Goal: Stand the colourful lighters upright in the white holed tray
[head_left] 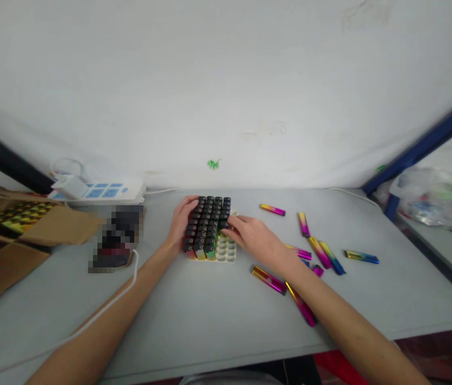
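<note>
A pale tray [226, 253] with round holes stands on the table, its left columns filled with upright black-topped tubes [205, 227]. Holes show bare at its front right. My left hand [180, 219] rests along the left side of the tubes, fingers at the back left corner. At the right side of the tray, my right hand [246, 234] pinches a black-topped tube [224, 225] by its upper end. Several shiny tubes in yellow, pink and blue, such as one blue-ended tube [362, 257], lie scattered to the right.
An open cardboard box [61, 227] with yellow items stands at the left. Beside it are a blurred phone-like object [119, 238] with a white cable [134, 272] and a power strip [109, 191]. Plastic bags [422, 195] lie beyond the blue frame at right.
</note>
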{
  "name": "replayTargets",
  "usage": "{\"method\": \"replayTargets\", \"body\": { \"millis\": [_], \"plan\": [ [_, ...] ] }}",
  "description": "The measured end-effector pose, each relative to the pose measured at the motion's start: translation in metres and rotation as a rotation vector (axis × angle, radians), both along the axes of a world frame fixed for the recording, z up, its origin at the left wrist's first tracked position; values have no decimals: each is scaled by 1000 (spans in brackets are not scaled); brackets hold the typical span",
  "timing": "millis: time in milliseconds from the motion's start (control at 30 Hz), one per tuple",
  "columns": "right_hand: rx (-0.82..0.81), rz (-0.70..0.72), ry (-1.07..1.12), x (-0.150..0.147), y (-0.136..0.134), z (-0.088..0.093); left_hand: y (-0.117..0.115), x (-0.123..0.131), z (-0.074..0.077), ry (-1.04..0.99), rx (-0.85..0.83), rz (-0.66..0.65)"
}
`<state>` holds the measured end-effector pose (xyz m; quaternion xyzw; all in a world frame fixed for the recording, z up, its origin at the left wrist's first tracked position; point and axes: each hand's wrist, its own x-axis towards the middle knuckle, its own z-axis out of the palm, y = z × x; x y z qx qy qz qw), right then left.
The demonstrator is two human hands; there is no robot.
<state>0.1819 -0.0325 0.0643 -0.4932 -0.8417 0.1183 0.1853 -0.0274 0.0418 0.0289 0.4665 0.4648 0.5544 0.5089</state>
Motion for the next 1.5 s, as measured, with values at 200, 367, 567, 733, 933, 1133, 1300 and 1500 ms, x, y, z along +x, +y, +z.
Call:
{"method": "replayTargets", "body": {
  "millis": [200, 367, 567, 733, 933, 1133, 1300, 1500],
  "plan": [
    [-28, -54, -33, 13, -10, 11, 2, -3, 0, 1, -18, -6],
    [21, -193, 151, 92, -43, 3, 1, -3, 2, 29, 1, 8],
    [-48, -312, 114, 163, -101, -3, 1, -3, 1, 43, -19, -7],
    [-76, -290, 50, 160, -115, -21, 2, -3, 2, 42, -30, 1],
    [-98, -261, 21, 150, -101, -22, 1, -3, 3, 55, -17, 15],
    [-210, -286, 239, 147, -85, -2, 3, -5, -3, 20, -4, -10],
    [-348, -261, 810, 121, -56, -1, 4, -4, -4, 1, 13, -7],
    [-493, -234, 1403, 53, -24, 13, 1, -3, -5, -7, 10, -18]
  ]
}}
